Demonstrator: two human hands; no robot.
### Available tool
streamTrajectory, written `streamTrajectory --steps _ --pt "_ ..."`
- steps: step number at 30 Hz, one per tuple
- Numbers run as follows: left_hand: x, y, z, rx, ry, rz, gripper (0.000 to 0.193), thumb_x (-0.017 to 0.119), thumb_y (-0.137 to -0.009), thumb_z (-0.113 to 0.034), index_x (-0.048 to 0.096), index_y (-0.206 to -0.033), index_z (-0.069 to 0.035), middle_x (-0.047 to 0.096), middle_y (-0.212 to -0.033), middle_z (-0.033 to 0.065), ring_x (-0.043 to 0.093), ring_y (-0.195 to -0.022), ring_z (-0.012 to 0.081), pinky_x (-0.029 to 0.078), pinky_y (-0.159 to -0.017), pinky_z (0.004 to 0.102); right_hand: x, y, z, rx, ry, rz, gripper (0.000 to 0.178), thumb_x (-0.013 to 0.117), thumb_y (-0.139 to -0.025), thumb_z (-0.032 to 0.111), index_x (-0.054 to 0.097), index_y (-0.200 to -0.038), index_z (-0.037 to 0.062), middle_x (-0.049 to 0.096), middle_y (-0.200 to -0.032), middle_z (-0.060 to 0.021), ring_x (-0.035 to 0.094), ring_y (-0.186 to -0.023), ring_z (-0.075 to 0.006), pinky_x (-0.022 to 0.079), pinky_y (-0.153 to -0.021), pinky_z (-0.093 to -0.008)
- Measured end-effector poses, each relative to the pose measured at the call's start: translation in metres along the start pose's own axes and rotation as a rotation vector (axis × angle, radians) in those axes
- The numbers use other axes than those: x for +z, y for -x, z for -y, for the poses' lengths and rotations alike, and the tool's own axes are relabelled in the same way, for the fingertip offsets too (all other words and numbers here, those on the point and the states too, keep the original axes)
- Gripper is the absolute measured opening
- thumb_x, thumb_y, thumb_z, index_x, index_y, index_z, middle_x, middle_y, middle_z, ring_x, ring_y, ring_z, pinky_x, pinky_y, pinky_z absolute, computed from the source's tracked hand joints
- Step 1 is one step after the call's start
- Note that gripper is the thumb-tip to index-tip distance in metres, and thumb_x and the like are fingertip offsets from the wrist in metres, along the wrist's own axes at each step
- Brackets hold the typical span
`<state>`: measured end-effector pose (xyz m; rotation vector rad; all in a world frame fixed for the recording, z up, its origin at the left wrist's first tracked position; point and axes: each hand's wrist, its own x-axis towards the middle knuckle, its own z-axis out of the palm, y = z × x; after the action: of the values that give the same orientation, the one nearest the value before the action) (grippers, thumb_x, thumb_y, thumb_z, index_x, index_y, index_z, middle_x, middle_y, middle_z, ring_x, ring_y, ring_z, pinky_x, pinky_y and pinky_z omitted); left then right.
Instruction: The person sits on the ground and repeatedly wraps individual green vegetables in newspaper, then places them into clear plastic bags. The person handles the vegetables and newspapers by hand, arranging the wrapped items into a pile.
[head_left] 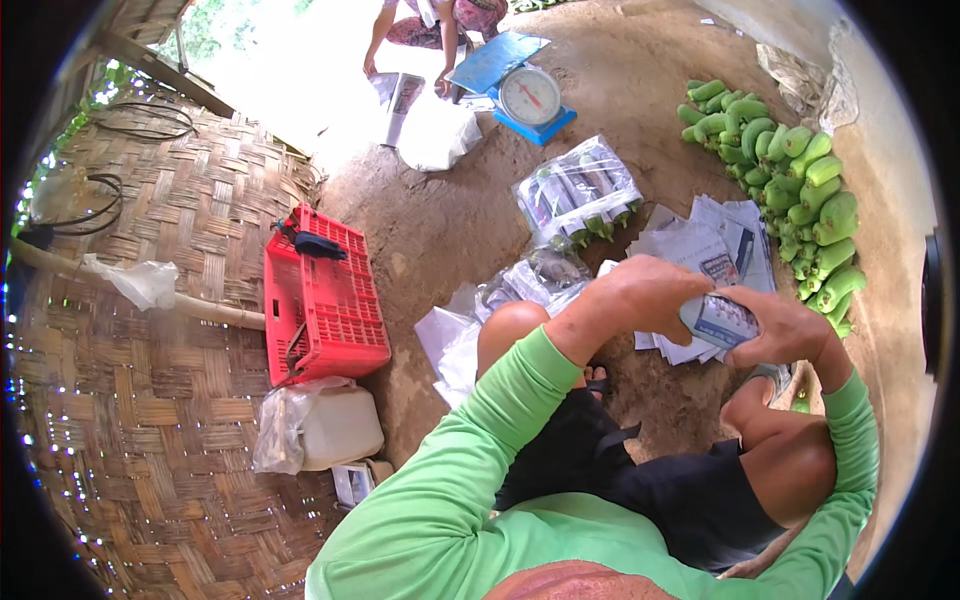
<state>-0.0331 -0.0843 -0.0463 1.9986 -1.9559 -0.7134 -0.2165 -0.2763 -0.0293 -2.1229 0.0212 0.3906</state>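
Both my hands are closed round a roll of printed paper held above the stacked sheets. My left hand grips it from the left, and a white end shows beyond those fingers. On the other end my right hand has its thumb and fingers wrapped round the roll. Whether anything lies inside the paper is hidden. Under and beyond the roll, loose printed sheets lie spread on the dirt floor. Close by on the right is a long heap of green gourd-like vegetables.
A see-through bag of paper-wrapped vegetables lies ahead, with another bag nearer my knee. Farther off stand a blue scale and a crouching person beside a white bag. Leftward are a red crate and a white jug.
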Motion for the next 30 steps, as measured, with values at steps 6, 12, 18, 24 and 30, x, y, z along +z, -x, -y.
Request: streamTrajectory --steps 6,12,18,24,30 --pt "-0.005 0.007 0.007 -0.073 0.032 0.023 0.059 0.089 -0.074 -0.044 0.071 -0.122 -0.013 0.075 -0.094 0.0183 0.073 -0.089 0.0396 0.057 -0.077 0.0462 0.003 0.002 -0.007 -0.008 0.090 -0.055 0.072 0.084 -0.075 0.024 0.059 -0.140 0.0013 0.071 -0.119 -0.0194 0.071 -0.109 -0.0325 0.055 -0.094 -0.0407" --pt "-0.029 0.022 0.008 0.024 -0.029 0.078 0.059 0.087 -0.077 -0.039 0.070 -0.123 -0.007 0.076 -0.098 0.0191 0.073 -0.095 0.0404 0.057 -0.082 0.0481 0.018 0.007 0.022 0.021 0.350 -0.075 0.072 0.080 -0.077 0.026 0.057 -0.141 0.0043 0.072 -0.116 -0.0221 0.070 -0.105 -0.0375 0.054 -0.094 -0.0429" --pt "-0.049 0.049 0.013 -0.033 -0.202 0.197 0.062 0.088 -0.081 -0.030 0.065 -0.133 -0.007 0.074 -0.108 0.0196 0.071 -0.099 0.0402 0.056 -0.083 0.0450 0.049 -0.020 0.034 -0.025 0.506 -0.133 0.060 0.074 -0.085 0.040 0.062 -0.128 0.0004 0.072 -0.104 -0.0272 0.069 -0.103 -0.0443 0.054 -0.091 -0.0482" --pt "-0.008 0.109 0.131 -0.080 -0.008 -0.255 0.062 0.083 -0.089 -0.032 0.063 -0.140 -0.003 0.070 -0.127 0.0205 0.069 -0.115 0.0354 0.053 -0.099 0.0424 0.056 -0.068 0.017 0.129 0.223 0.097 0.056 0.072 -0.089 0.046 0.069 -0.118 -0.0019 0.073 -0.095 -0.0201 0.072 -0.090 -0.0304 0.055 -0.082 -0.0422" --pt "0.197 0.209 0.263 -0.599 0.401 -0.302 0.077 0.087 -0.086 -0.034 0.056 -0.146 0.003 0.065 -0.139 0.0252 0.062 -0.131 0.0354 0.048 -0.111 0.0451 0.121 -0.108 -0.049 0.277 -0.068 0.319 0.064 0.073 -0.091 0.053 0.070 -0.118 -0.0060 0.074 -0.096 -0.0173 0.071 -0.090 -0.0240 0.056 -0.081 -0.0394"
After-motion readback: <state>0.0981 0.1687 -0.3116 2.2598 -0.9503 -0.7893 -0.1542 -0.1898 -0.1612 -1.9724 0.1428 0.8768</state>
